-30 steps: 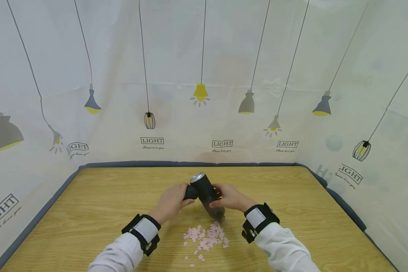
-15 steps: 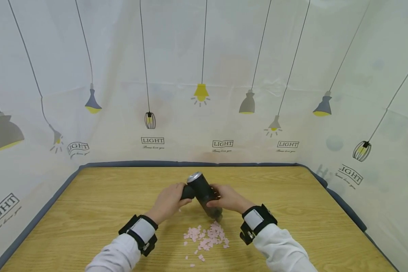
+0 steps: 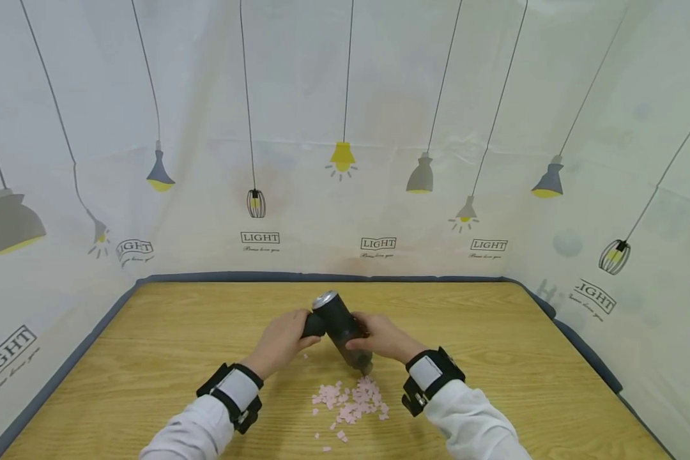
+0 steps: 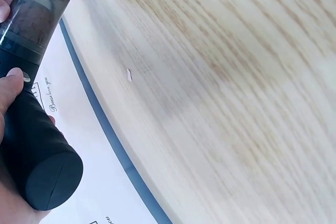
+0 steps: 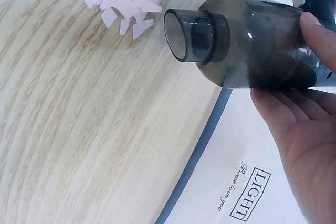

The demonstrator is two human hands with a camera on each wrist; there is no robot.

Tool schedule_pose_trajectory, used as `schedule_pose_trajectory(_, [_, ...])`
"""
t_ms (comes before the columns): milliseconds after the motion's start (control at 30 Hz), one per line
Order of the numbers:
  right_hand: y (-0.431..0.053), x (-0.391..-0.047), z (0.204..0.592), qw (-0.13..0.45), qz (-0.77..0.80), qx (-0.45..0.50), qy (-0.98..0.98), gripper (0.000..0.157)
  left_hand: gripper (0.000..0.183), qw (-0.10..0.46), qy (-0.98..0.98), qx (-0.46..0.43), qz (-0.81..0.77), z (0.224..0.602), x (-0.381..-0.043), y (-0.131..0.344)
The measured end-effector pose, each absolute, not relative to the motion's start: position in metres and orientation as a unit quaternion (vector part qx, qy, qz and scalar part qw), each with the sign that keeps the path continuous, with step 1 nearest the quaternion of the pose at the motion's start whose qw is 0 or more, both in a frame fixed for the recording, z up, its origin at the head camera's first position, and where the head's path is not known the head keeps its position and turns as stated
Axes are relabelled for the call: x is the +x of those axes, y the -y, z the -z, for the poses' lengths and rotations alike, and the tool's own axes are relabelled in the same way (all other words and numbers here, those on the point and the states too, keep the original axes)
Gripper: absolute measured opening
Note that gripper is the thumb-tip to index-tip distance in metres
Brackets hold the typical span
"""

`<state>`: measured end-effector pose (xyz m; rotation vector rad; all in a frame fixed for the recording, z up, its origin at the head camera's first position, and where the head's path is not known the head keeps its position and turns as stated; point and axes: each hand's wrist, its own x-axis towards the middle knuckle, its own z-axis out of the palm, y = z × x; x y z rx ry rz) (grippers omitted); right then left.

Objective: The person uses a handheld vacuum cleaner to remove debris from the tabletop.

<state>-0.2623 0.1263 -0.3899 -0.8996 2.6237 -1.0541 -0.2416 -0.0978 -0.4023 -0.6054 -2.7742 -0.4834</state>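
A black handheld vacuum cleaner [image 3: 335, 319] is tilted over the table, its smoky see-through nozzle [image 5: 185, 35] pointing down toward a pile of pink paper scraps [image 3: 359, 401]. My left hand [image 3: 278, 342] grips the black handle [image 4: 39, 140], the thumb beside a silver button [image 4: 26, 79]. Round the clear dust cup [image 5: 247, 38], my right hand [image 3: 384, 338] holds the front part from the other side. Inside the cup, something dark reddish shows dimly. In the right wrist view the nozzle mouth is close to the scraps; whether it touches the table I cannot tell.
The scraps lie on a wood-grain table [image 3: 195, 358], a few scattered toward the near edge. One lone scrap [image 4: 129, 74] lies apart on the left. A dark blue padded edge [image 3: 253, 276] borders the table, with a lamp-print curtain [image 3: 299, 211] behind it.
Both hands and the vacuum cleaner have moved slightly to the left. The lone scrap left of the nozzle has come into sight. My grip on the vacuum stays the same.
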Motion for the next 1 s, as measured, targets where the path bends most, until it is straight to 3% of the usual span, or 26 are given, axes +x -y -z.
schedule_pose_trajectory(1000, [-0.115,-0.258,0.390,0.093,0.353,-0.309,-0.878,0.047,0.040,0.114,0.957,-0.205,0.173,0.402,-0.234,0.110])
